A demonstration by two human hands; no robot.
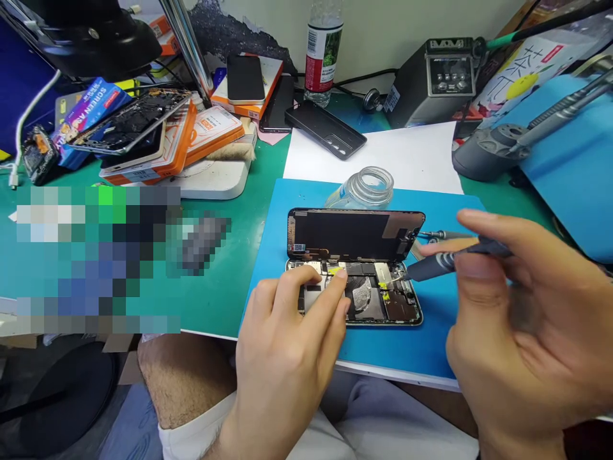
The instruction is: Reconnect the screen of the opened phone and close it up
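An opened phone [403, 308] lies on a blue mat [407, 354], its inner parts and yellow pieces exposed. Its dark screen [345, 235] stands tilted up along the far edge. My left hand [287, 338] is over the phone's left part, bent fingers pressing on it and steadying it; what is under the fingertips is hidden. In my right hand [517, 319] is a dark-handled screwdriver [431, 266], gripped between thumb and fingers. Its thin metal tip reaches into the phone's right side, beside a yellow piece.
Behind the screen stands a glass jar [366, 186]. A black phone cover [326, 128] rests on white paper [407, 153], near a water bottle [324, 57]. Stacked boxes and phones [148, 140] fill the back left. At right is a grey tool holder [493, 150].
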